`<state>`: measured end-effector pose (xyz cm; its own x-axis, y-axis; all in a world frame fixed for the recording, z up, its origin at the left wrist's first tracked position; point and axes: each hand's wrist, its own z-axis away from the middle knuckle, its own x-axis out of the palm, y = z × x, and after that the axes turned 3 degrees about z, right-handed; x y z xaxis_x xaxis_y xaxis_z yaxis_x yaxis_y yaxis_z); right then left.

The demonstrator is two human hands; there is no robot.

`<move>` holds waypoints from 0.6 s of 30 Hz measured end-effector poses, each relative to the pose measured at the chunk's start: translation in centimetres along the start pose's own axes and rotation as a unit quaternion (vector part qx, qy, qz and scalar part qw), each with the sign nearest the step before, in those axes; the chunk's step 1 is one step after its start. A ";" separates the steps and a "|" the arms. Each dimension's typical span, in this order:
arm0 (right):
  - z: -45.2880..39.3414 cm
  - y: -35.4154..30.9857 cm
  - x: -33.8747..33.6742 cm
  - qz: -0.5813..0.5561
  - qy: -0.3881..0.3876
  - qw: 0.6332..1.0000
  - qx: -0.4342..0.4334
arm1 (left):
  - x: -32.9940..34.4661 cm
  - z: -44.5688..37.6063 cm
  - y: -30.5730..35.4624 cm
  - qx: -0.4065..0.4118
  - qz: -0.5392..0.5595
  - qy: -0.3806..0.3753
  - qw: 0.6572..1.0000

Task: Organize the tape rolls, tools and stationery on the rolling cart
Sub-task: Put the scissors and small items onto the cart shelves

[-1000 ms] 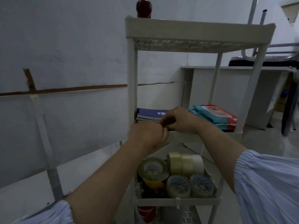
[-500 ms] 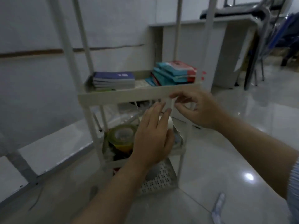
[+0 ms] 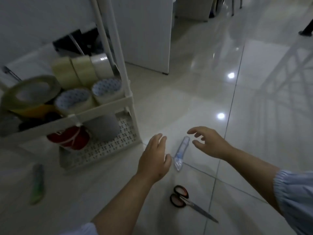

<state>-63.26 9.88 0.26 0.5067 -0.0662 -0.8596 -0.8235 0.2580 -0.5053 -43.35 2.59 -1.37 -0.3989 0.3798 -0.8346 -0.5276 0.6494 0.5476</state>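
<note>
Lying nearest on the floor were the scissors [image 3: 184, 199] and, off to the left, a green cutter [image 3: 37, 183], both not yet picked up. Just beyond, the left hand [image 3: 155, 158] and right hand [image 3: 209, 143] hovered with fingers spread and empty either side of a clear-cased tool [image 3: 181, 152] on the tiles, seemingly the next pick. Farther off, the rolling cart [image 3: 101, 107] already held tape rolls [image 3: 81, 72] packed on its shelf, so the tapes looked sorted and the tools remained.
</note>
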 end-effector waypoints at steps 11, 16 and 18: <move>9.1 4.2 12.7 -0.014 -0.155 0.988 -0.006 | 10.6 7.1 -2.3 -0.065 0.025 -0.166 0.984; 11.7 5.2 13.9 0.048 -0.190 0.980 -0.027 | 12.4 8.1 -3.3 -0.037 0.005 -0.171 0.985; 11.7 5.7 14.3 0.049 -0.190 0.980 -0.030 | 12.3 8.0 -3.0 -0.017 -0.008 -0.160 0.987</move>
<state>-57.68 21.66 -14.02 0.4734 0.3235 -0.8193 -0.8807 0.1878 -0.4348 -40.69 10.56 -13.79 -0.1361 0.5608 -0.8167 -0.5593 0.6369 0.5305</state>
